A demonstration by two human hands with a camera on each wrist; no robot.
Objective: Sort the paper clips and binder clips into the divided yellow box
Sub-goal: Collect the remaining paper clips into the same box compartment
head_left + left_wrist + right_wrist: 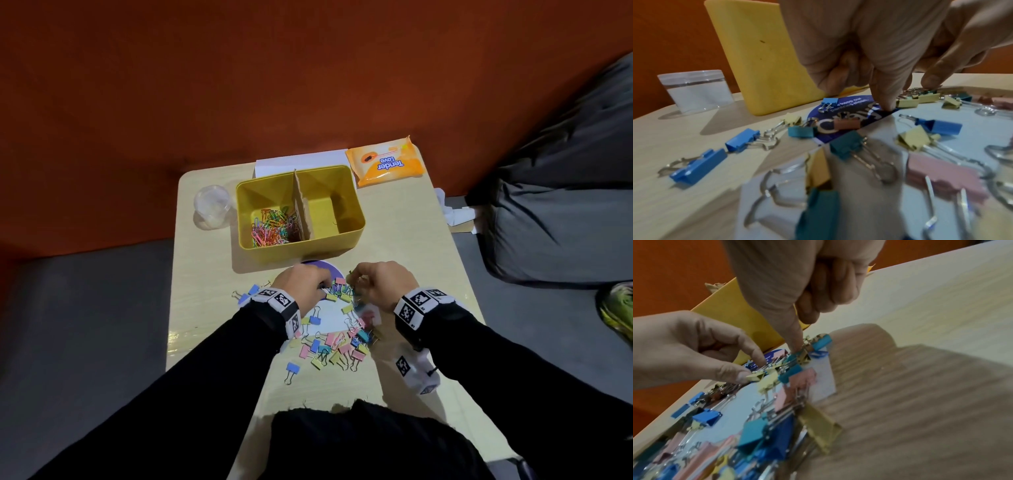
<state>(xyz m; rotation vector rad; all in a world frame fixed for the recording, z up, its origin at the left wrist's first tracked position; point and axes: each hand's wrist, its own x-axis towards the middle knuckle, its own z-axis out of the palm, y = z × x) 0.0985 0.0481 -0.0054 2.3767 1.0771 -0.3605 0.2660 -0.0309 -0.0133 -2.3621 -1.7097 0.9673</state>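
Note:
The yellow box [298, 251] stands at the back of the table, split by a cardboard divider [301, 205]. Coloured paper clips [270, 226] lie in its left compartment; the right one looks bare. Several pastel binder clips [339, 346] are scattered on a white and purple card [330, 320] in front of it. My left hand [322, 284] is at the pile's far edge, thumb and forefinger pinching a yellow binder clip [756, 376]. My right hand [356, 279] hovers beside it with fingers curled round a binder clip, one fingertip [797, 347] down on a teal clip.
A clear plastic cup [212, 205] stands left of the box. An orange wipes pack [385, 161] and white paper [301, 161] lie behind it. A seated person's grey trouser leg [565, 205] is to the right of the table. An orange wall rises behind.

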